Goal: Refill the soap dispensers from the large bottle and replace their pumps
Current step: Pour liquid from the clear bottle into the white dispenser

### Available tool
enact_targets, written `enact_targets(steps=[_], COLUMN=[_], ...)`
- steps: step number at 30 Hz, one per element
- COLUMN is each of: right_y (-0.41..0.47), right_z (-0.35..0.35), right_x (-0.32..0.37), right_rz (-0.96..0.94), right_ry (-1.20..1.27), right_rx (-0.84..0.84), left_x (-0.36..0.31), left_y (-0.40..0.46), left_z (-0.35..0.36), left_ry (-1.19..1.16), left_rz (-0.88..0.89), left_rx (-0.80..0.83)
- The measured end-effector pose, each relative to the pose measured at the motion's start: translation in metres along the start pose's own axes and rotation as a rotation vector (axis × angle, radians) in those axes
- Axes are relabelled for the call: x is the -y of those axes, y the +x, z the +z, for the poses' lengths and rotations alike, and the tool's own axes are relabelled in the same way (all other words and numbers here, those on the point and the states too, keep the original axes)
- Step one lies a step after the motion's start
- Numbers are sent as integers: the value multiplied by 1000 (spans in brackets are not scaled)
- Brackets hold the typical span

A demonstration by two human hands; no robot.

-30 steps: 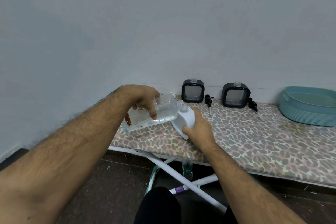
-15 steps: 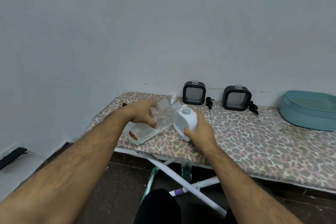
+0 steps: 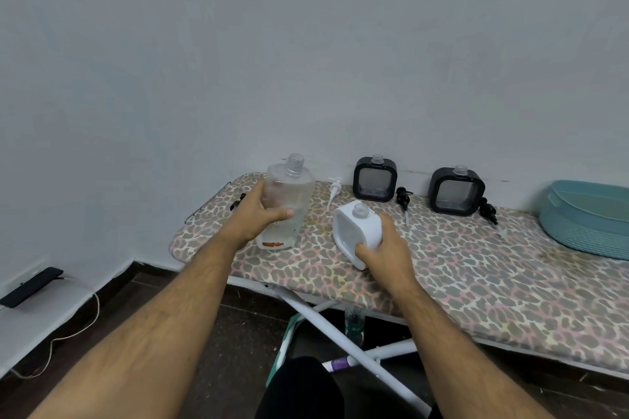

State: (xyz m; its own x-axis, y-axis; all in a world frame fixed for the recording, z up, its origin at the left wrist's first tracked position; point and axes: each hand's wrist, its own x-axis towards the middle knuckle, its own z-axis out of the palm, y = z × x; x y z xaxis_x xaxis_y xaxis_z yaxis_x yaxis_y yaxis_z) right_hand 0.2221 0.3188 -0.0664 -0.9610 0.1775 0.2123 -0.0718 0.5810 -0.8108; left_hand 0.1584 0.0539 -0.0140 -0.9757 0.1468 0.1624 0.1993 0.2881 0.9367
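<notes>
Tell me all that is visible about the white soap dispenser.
The white soap dispenser is a squarish, rounded bottle that looks like plastic, with a short clear threaded neck on top. No pump is on it; the neck is open. It is tilted to the left on the leopard-print board. The right hand grips its lower right side. The liquid level cannot be seen.

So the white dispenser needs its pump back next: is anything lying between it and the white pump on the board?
Nothing visible does. The white pump lies behind the white dispenser, with only bare board cover between them. The right hand grips the dispenser; the left hand holds the large bottle off to the left.
</notes>
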Motion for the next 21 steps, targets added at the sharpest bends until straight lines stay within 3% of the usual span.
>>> enact_targets(steps=[7, 21], right_y=[3, 8], right_z=[1, 1], right_x=[-2, -10], right_rz=[5, -8], right_ry=[4, 44], right_rx=[10, 23], left_x=[25, 37], left_y=[2, -1], left_z=[-13, -14], left_ry=[-144, -193], left_rz=[-44, -49], left_rx=[-262, -253])
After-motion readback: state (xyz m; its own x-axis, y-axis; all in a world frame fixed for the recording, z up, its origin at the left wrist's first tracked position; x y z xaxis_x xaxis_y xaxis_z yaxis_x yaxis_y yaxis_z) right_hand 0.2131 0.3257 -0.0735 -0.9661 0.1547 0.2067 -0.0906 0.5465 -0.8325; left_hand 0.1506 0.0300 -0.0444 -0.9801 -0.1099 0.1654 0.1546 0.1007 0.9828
